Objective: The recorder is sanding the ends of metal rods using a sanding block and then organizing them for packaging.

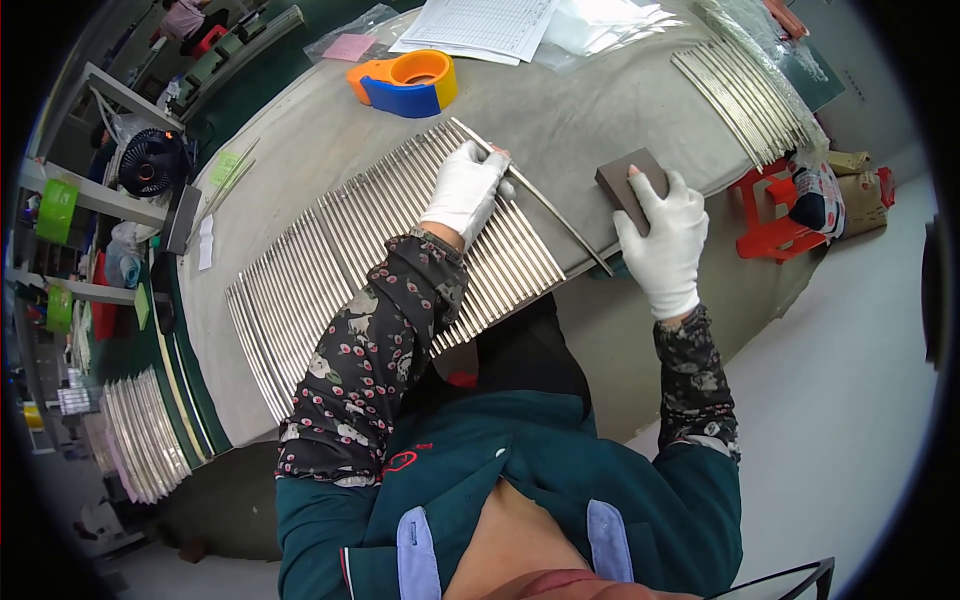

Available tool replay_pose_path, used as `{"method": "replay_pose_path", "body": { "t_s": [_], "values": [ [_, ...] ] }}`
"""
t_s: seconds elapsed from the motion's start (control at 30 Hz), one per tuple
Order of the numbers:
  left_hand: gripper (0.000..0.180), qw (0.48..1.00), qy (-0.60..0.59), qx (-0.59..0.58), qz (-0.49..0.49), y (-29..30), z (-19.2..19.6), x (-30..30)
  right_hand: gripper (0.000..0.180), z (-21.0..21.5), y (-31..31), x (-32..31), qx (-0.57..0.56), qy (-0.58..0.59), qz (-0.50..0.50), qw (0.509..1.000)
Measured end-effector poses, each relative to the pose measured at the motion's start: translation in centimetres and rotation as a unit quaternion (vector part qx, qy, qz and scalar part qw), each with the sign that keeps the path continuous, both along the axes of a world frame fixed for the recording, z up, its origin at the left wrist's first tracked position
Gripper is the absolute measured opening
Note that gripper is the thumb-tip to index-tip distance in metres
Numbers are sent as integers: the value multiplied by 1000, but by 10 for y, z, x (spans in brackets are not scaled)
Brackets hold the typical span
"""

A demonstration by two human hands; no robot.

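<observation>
My left hand [466, 195], in a white glove, is closed around one thin metal rod [558, 222]. The rod slants from beyond my fingers toward the table's near edge, over the right end of a row of rods. That row of silvery metal rods [310, 265] lies side by side on the grey table beneath my left forearm. To the right, my gloved right hand [662, 245] grips a dark brown rectangular block [616, 184], with fingers on its top and side. The block is just right of the held rod, apart from it.
An orange and blue tape dispenser [410, 85] stands beyond the rods, near paper sheets [475, 25] and plastic bags. More rods [740, 100] lie at the table's far right. A red stool [775, 220] stands beside it. A fan [152, 162] and another rod bundle [145, 435] are left.
</observation>
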State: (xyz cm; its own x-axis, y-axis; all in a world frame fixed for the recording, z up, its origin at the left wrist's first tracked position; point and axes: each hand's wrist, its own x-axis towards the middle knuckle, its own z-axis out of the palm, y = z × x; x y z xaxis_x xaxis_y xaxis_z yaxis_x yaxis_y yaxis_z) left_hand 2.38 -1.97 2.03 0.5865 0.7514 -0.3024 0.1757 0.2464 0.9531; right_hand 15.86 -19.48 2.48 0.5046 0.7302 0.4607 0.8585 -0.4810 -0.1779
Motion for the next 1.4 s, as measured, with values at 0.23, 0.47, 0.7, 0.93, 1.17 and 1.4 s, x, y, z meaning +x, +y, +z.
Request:
{"method": "replay_pose_path", "body": {
  "t_s": [0.23, 0.47, 0.7, 0.93, 1.17, 1.4],
  "values": [
    [16, 996, -53, 48, 44, 19, -11, -18, 53, -5, 22, 0, 7, -19, 49, 999],
    [19, 943, 30, 325, 60, 34, -83, 53, 62, 1, 31, 26, -50, -122, 95, 987],
    [21, 975, 47, 201, 86, 27, -49, 43, 50, -54, 68, 22, -74, -8, 284, 956],
    [22, 936, 67, 344, -33, -9, -1, -36, 40, -60, 58, 54, -115, 89, 138, 980],
    [27, 870, 114, 478, -35, -78, 25, -182, 33, -19, 80, -9, -107, 33, 213, 971],
    [35, 787, 252, 560, 53, -96, 14, -270, 30, -17, 76, -25, -120, 13, 177, 977]
  ]
}}
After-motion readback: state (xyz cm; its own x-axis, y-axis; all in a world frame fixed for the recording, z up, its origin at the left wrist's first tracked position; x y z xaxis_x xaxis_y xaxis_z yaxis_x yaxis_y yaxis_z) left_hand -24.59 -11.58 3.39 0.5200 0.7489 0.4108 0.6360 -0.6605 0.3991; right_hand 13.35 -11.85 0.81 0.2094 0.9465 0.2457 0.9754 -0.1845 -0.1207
